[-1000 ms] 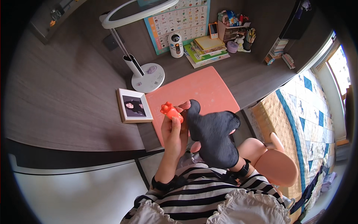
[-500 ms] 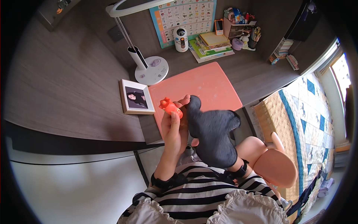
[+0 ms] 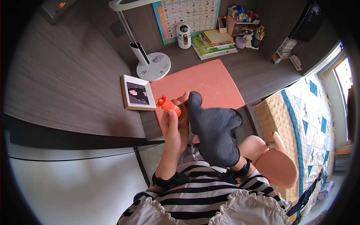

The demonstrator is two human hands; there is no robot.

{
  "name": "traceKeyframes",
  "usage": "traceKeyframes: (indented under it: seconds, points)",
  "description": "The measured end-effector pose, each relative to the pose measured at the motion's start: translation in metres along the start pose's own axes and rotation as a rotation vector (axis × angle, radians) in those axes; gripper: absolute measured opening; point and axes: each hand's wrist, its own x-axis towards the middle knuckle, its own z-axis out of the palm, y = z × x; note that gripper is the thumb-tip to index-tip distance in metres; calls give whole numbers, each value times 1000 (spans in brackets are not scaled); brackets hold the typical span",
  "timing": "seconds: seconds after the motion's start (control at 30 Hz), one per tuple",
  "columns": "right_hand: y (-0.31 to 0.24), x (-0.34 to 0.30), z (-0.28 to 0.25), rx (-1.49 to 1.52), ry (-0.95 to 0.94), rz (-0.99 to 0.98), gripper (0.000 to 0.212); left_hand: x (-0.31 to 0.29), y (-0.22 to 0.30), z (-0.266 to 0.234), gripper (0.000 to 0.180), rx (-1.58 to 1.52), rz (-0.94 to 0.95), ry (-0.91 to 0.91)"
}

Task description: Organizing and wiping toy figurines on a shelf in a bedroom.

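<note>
wall chart: at the upper centre of the frame i see a blue-edged chart [image 3: 187,17] printed with rows of short letter groups and small pictures.
lamp marking: the white lamp [image 3: 144,58], upper left of centre, bears a purple oval patch and small dark marks on its base, unreadable from here.
book covers: the stacked books [image 3: 215,42], upper centre, show print too small for me to read.
bottle: a small red-orange bottle [image 3: 169,106], near the centre, tilts with its flared end toward the upper left; a yellowish patch near its lower end is illegible to me.
left fingers: the left hand [image 3: 175,137] pinches the bottle, thumb on its near side, fingers behind; the flared end projects beyond the thumb tip.
right fingers: the right hand [image 3: 215,137] lies under a black covering [image 3: 221,152], right of the bottle; i cannot tell whether its fingers are spread or closed.
backdrop: a pink mat [image 3: 217,82] extends behind both hands.
</note>
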Motion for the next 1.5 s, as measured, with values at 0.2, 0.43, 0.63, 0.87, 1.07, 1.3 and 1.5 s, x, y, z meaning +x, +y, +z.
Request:
traceKeyframes:
  seconds: [0.2, 0.43, 0.63, 0.87, 1.07, 1.3, 1.5]
  points:
    - [-12, 16, -15, -118, 43, 69, 59, 0, -3, 9, 42, 40, -31, 19]
    - [-5, 15, -2, -121, 162, -15, 61, -2, -1, 12, 38, 294, -82, 176]
    - [12, 3, 12, -80, 172, -74, 59, -4, 3, 9, 32, 502, -187, 33]
    - [-18, 17, -10, -371, -177, 150, 37, -5, -3, 3, 30, 696, -7, 2]
    - [-14, 12, -16, -311, 33, -90, 41, -11, 1, 8, 34, 746, -26, -80]
    - [3, 4, -9, -249, 110, -7, 31, -3, 1, 11, 33, 940, -76, -224]
    - [-37, 30, -32, -905, 32, -28, 32, 2, 0, -12, 34, 841, 94, -56]
